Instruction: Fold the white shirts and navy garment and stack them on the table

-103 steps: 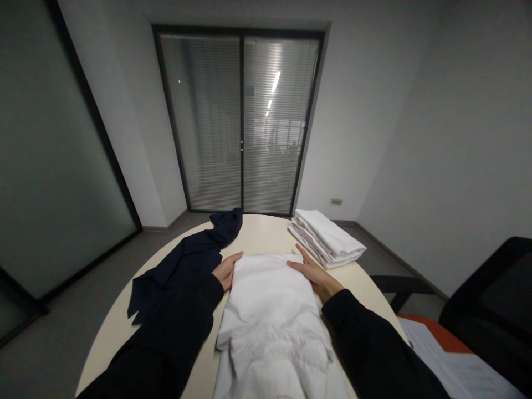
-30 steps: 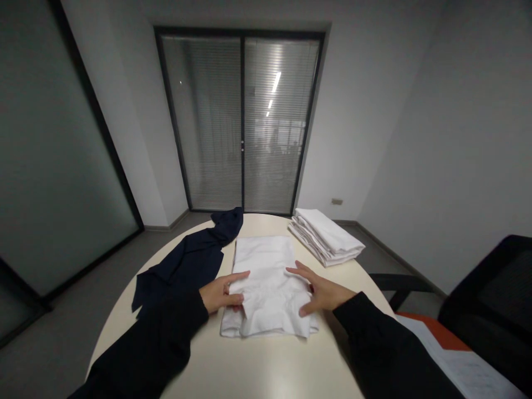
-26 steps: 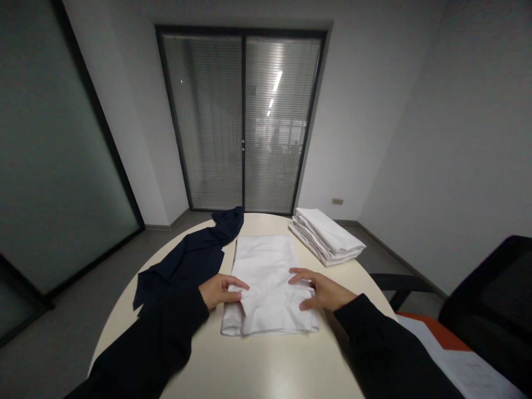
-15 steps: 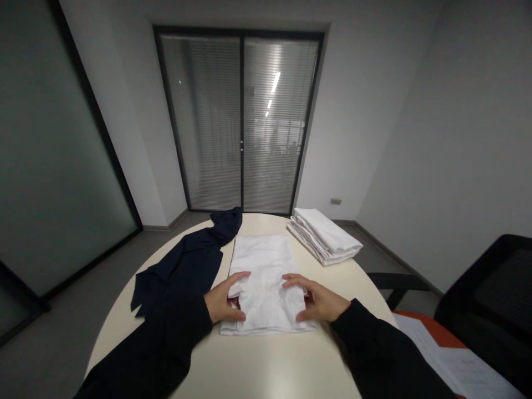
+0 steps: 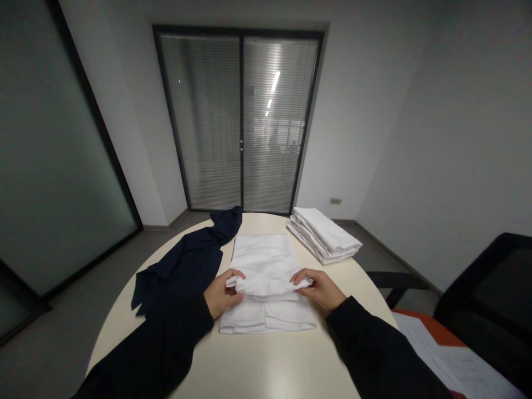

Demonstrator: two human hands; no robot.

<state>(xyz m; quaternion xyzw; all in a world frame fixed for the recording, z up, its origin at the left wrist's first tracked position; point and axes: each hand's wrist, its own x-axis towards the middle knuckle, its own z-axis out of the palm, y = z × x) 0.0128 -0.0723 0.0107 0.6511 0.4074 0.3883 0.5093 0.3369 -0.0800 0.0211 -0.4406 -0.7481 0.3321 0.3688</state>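
Note:
A white garment [image 5: 266,260] lies half folded in the middle of a round cream table [image 5: 266,360]. My left hand [image 5: 220,293] pinches the left end of its raised near fold. My right hand [image 5: 318,288] pinches the right end of the same fold. Between the two hands the fold is lifted off the layers beneath and rolled toward the far side. Both sleeves are dark.
A dark navy garment [image 5: 187,260] lies spread on the table's left part. A stack of folded white cloths [image 5: 322,235] sits at the far right edge. A black chair [image 5: 486,305] and papers on an orange surface [image 5: 449,354] are at the right. Glass doors with blinds stand behind.
The garment was pushed further onto the table and laid flat. Both hands then closed on its near edge and have lifted it up and away from me.

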